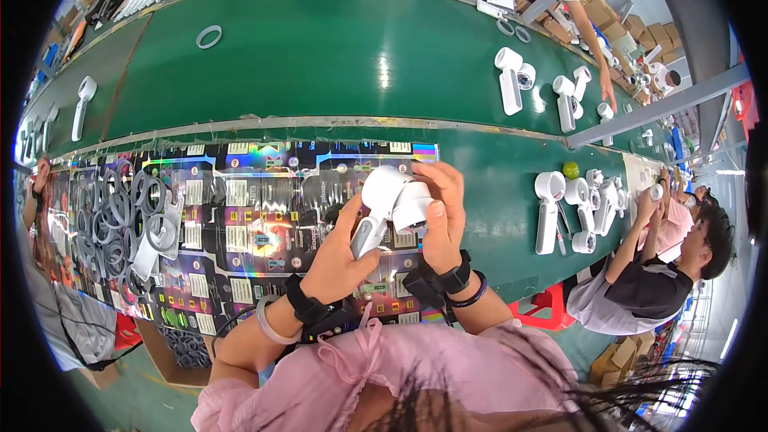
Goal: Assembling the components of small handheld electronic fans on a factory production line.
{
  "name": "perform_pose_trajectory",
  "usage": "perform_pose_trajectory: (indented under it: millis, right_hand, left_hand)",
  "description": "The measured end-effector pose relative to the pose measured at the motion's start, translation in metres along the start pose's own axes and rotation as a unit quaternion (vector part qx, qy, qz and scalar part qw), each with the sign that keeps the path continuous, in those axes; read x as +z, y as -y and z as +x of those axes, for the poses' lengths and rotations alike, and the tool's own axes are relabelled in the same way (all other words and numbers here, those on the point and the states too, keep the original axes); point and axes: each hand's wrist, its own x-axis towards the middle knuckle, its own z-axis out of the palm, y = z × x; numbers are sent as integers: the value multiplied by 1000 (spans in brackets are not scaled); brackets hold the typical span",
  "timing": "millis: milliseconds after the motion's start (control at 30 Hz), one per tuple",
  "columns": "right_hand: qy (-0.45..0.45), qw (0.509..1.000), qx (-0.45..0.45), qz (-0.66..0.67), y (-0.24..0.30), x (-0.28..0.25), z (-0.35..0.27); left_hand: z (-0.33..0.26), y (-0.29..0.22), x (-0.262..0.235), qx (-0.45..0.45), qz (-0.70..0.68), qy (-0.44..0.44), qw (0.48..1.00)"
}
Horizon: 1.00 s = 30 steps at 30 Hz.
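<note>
In front of my chest I hold a white handheld fan [382,192] over the table. My left hand [344,252] is closed round its grey-faced handle [369,234]. The fingers of my right hand [445,212] grip a second round white part [412,206] at the fan's head. This part is tilted against the head; I cannot tell whether the two are joined. To the left lies a heap of grey rings [108,224], with a white fan piece [160,236] on its right side.
A printed, plastic-covered sheet [264,216] covers the table. Several white fans [550,212] stand on the right, near a green ball [570,169]. Beyond a ledge, a green belt [312,56] carries fans and a loose ring [209,37]. Co-workers [640,288] sit nearby; a metal bar [664,104] crosses the upper right.
</note>
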Motion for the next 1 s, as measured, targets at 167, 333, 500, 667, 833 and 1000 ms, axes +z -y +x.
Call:
perform_pose_trajectory:
  millis: [167, 333, 500, 667, 833, 1000]
  right_hand:
    - [-29, 996, -54, -57, -4, -7, -1]
    - [-29, 997, -46, -50, -9, -5, 3]
    - [-33, 990, -102, -97, -11, -11, 6]
    - [-48, 992, -93, -72, -8, -9, 4]
    - [-50, 995, -64, -54, -8, -8, 3]
    - [-51, 996, -61, -51, -4, -8, 5]
  left_hand:
    - [0, -7, 0, -57, -43, 21, 997]
    - [1, -1, 0, -41, -25, 17, 999]
    - [3, -2, 0, -6, 32, 26, 999]
    - [0, -9, -1, -45, 41, 24, 998]
    - [1, -1, 4, -73, -113, 43, 990]
    - [1, -14, 0, -131, -127, 53, 982]
